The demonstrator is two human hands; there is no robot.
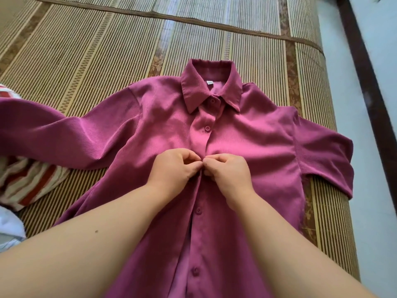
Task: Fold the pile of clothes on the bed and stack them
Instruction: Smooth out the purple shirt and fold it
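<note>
While both hands meet at mid-chest of the shirt (247,143), each grip is clenched on cloth. The left hand (174,166) pinches the front edge on its side btwn thumb and forefinger, and the right hand (227,171) pinches the opposite edge. The fingertips of the two touch over the centre line. Whatever sits between them is hidden by the fingers.

Just above the hands, the second button (206,127) and the collar button (212,101) are done up. Below the wrists, two more buttons (198,210) show along the front, which gapes a little toward the hem and shows a paler inside.

The shirt is magenta, ribbed, and lies front up on a bamboo mat (96,67) w/ the collar (193,91) pointing away from the person; a small white label (209,82) shows inside the neck. Its left-side sleeve (53,134) stretches out flat and overlaps a red-and-white striped cloth (32,186) at the mat's left edge. A white cloth (9,226) lies near that, lower down. The other sleeve (324,160) is bent back on itself at the mat's right edge, beside a pale floor (354,130).
</note>
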